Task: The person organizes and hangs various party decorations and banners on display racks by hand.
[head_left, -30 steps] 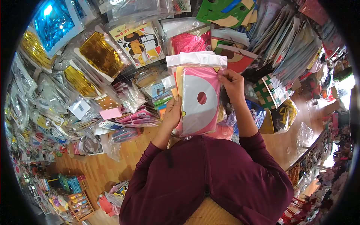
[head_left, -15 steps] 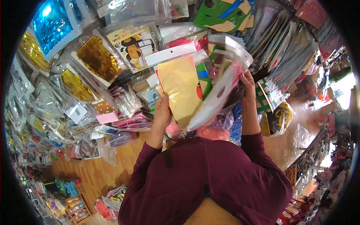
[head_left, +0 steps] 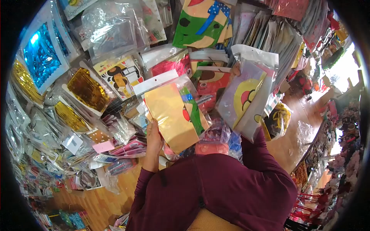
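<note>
My left hand [head_left: 154, 134] grips the lower left edge of a clear packet [head_left: 169, 115] with a cream, green and red piece inside and a white hang strip on top. On the right, a second clear packet [head_left: 246, 96] holds a lilac and yellow piece with a face-like print. My right hand [head_left: 236, 70] is mostly behind that packet, with only fingertips showing at its upper left edge. Between the two packets lies a red packet [head_left: 212, 85] with a printed face, on the pile.
Blue foil [head_left: 43, 56] and gold foil packets [head_left: 88, 86] lie at the left. A green and cream packet [head_left: 198, 24] is at the top, beside a row of upright packets [head_left: 269, 38]. Wooden floor [head_left: 111, 196] shows below, and a crumpled clear bag [head_left: 305, 133] lies at the right.
The right packet has swung upright and now shows its yellow print. The left packet has moved down and left, tilting, and the two are farther apart. The view has shifted.
</note>
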{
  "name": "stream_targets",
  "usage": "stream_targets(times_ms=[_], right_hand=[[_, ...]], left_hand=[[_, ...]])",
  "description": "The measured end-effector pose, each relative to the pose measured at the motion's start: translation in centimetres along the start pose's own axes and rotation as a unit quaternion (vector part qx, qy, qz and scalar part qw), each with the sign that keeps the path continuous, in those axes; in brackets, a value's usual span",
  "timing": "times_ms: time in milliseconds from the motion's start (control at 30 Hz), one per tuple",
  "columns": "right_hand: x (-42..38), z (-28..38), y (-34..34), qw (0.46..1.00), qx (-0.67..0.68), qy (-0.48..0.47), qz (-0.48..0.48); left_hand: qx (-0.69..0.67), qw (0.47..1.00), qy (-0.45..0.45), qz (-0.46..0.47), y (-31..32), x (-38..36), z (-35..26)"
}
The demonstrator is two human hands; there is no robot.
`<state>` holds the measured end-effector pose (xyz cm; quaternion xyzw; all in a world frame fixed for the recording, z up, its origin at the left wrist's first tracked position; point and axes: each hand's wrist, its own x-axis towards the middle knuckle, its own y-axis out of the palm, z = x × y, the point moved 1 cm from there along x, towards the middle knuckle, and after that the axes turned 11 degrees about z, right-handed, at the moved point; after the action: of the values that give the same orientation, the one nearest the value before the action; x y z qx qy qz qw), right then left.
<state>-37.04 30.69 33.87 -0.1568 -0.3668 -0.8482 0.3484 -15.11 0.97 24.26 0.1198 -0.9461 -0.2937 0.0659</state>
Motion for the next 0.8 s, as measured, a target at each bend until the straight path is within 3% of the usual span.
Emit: stream_targets(times_ms=[100, 200, 233, 267, 467, 533, 667, 733, 767, 800], right_hand=[[-0.6, 1.1, 2.7, 0.996, -0.083, 0.028, 0.029], [5.5, 3.0, 2.9, 0.983, -0.166, 0.059, 0.058], [6.0, 2.8, 4.6, 0.961, -0.272, 0.021, 0.039], [6.4, 2.4, 6.1, 0.941, -0.331, 0.047, 0.050], [6.0, -5.9, 9.6, 0.853, -0.483, 0.132, 0.145], [5.2, -7.8, 9.3, 0.827, -0.548, 0.085, 0.098], [4.2, -9.0, 8.3, 0.831, -0.536, 0.124, 0.088], [3.7, -8.9, 8.9, 0.864, -0.476, 0.134, 0.097], [3.6, -8.2, 9.7, 0.864, -0.474, 0.138, 0.100], [3.8, -7.2, 10.6, 0.874, -0.422, 0.213, 0.110]], left_hand=[[-0.012, 1.000, 0.004, -0.015, 0.1, -0.1, -0.4], [-0.024, 1.000, -0.018, -0.010, 1.9, -0.1, -1.6], [-0.026, 0.999, -0.013, -0.015, 2.2, 0.3, -1.5], [-0.015, 1.000, -0.024, 0.006, 2.5, 0.9, -1.2], [0.011, 0.999, -0.026, 0.043, 3.2, 2.9, 0.7], [0.021, 0.998, -0.042, 0.036, 4.2, 2.1, -0.4], [-0.010, 1.000, 0.013, 0.002, 3.2, 1.0, 0.5], [0.178, 0.977, 0.091, 0.078, 3.5, 0.5, 0.1], [0.177, 0.977, 0.090, 0.073, 3.4, 0.4, -0.1], [0.155, 0.982, 0.069, 0.087, 3.1, 0.3, -0.3]])
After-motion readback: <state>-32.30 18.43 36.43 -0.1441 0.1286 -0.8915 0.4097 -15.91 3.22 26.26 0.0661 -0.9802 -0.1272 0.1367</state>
